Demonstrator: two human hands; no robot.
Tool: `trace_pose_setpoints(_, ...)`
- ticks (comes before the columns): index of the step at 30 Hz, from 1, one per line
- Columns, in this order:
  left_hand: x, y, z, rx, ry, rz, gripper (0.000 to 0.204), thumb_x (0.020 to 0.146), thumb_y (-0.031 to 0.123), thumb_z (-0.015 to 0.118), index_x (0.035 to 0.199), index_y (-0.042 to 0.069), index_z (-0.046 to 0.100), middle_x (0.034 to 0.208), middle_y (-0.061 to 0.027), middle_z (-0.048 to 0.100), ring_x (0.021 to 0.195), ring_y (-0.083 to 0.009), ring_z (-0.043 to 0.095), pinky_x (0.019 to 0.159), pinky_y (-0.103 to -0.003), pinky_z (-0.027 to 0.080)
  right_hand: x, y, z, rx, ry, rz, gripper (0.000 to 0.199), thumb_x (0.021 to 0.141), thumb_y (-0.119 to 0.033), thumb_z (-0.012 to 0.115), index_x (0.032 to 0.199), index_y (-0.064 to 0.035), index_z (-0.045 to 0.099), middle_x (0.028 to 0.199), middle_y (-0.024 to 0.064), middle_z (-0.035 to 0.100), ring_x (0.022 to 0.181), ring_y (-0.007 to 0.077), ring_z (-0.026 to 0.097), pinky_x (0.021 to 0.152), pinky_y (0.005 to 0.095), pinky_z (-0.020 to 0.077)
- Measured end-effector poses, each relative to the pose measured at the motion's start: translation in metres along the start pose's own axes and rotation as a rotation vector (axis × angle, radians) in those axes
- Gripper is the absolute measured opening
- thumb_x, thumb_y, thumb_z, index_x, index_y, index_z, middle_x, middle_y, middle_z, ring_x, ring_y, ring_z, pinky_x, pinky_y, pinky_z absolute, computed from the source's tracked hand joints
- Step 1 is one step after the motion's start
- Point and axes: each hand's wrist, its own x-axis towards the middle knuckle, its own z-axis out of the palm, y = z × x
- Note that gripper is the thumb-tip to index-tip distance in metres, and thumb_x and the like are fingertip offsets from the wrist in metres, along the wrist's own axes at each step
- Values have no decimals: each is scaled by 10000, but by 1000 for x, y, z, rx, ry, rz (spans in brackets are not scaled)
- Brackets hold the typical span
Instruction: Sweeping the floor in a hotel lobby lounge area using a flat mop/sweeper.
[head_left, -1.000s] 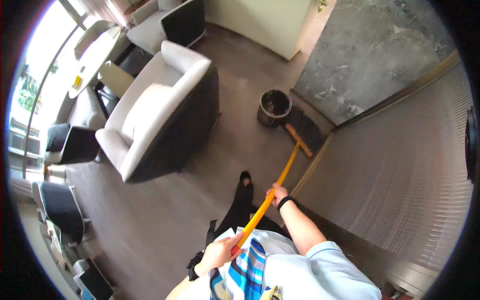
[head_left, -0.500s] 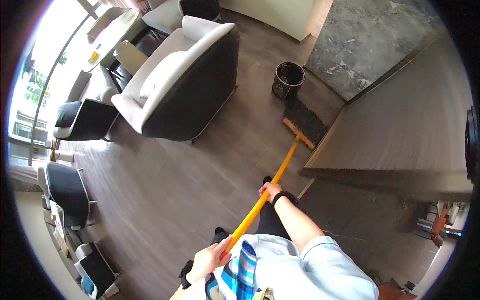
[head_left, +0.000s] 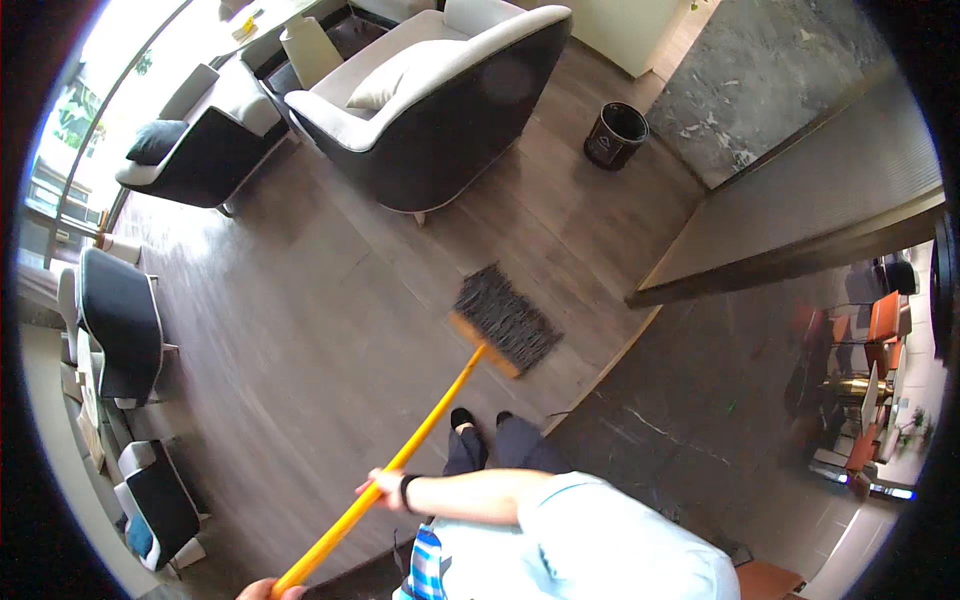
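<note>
A mop [head_left: 508, 318] with dark grey strands, an orange-brown head bar and a long yellow handle lies with its strands on the floor just ahead of my feet. My right hand [head_left: 380, 488], wearing a black wristband, is closed around the middle of the handle. Low at the picture's bottom edge, my left hand [head_left: 268, 590] grips the handle near its upper end; only part of that hand shows. The handle slants from lower left up to the mop head.
A black bin [head_left: 616, 137] stands beyond the mop, near a grey marbled panel [head_left: 760, 80]. To the right a partition [head_left: 780, 240] juts out. A grey-white sofa [head_left: 440, 110] is ahead, with armchairs [head_left: 200, 150] on the left. A dark stone floor [head_left: 680, 400] begins at right.
The mop has come back from beside the bin and partition toward my feet. Both hands have shifted left and nearer with the handle, and my feet now stand side by side.
</note>
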Motion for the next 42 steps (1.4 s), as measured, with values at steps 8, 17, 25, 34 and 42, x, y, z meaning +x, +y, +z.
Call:
trace_pose_setpoints(8,44,-12,-25,151,385,500,160,734,157,605,612,56,586,468,-94,430,375,-194,393,392,-278,340,12,34,33,439,-270,-6,68,767,-103,501,752,-42,476,732,74,549,761,205,569,709,314,490)
trace_pose_setpoints(17,108,2,87,-49,419,686,312,579,90,672,441,42,396,429,-78,376,382,-218,385,375,-302,284,-33,-52,-88,438,-128,-418,105,741,-113,537,749,-15,501,804,146,572,778,245,553,756,340,459)
trace_pose_setpoints(25,60,8,260,6,-391,762,267,695,341,590,638,84,550,551,-72,538,535,-235,553,455,-338,431,-13,-78,-294,325,504,-747,115,736,-129,501,761,-47,423,649,81,446,588,242,489,579,387,465)
trace_pose_setpoints(34,29,-282,243,-157,-306,278,301,678,375,592,622,84,542,551,-89,536,557,-262,554,480,-337,432,171,95,-116,76,606,-393,195,774,-156,391,797,22,466,710,206,520,727,340,495,737,456,413)
trace_pose_setpoints(42,-212,-575,200,-645,-378,-680,301,763,310,497,543,108,458,430,2,396,290,-138,351,262,-248,280,295,391,1,-96,463,301,157,814,-79,408,959,-25,379,819,165,500,782,293,541,759,437,451)
